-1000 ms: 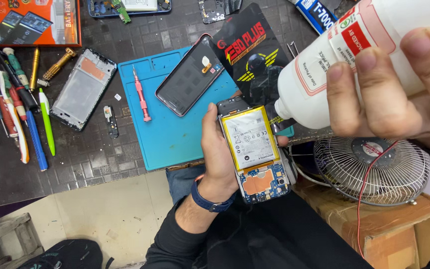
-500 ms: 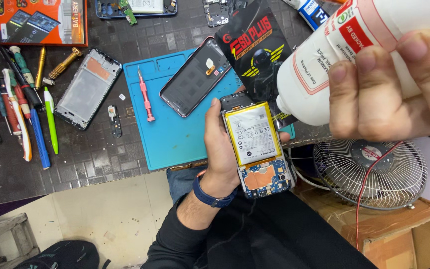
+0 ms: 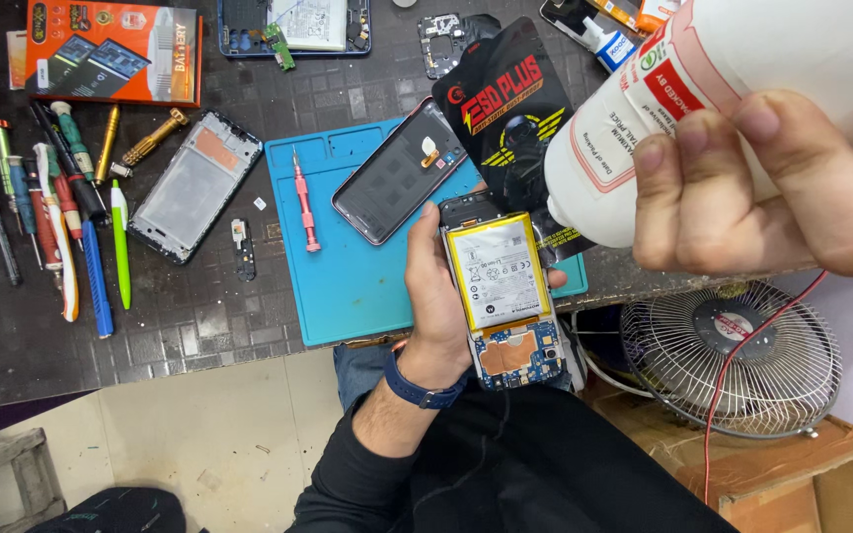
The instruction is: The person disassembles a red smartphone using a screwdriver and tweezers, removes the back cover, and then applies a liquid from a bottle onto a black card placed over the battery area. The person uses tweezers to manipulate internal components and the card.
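My left hand (image 3: 436,296) grips an opened phone (image 3: 504,291) with its back off, showing a yellow-edged battery and an orange-and-blue circuit board at the near end. My right hand (image 3: 762,188) holds a large white plastic bottle (image 3: 703,109) tilted with its lower end close above the phone's upper right corner. Both are held over the near edge of a blue work mat (image 3: 357,286). A dark phone screen panel (image 3: 399,170) lies on the mat beside a pink screwdriver (image 3: 304,202).
A phone frame (image 3: 194,186), pens and screwdrivers (image 3: 61,217) lie left on the dark table. An orange box (image 3: 111,51) and another opened phone (image 3: 293,25) sit at the back. A black packet (image 3: 510,114) lies under the bottle. A small wire fan (image 3: 733,360) rests on a cardboard box (image 3: 802,484) at lower right.
The bottle has come a little lower and closer to the phone. My left hand keeps the phone in nearly the same place.
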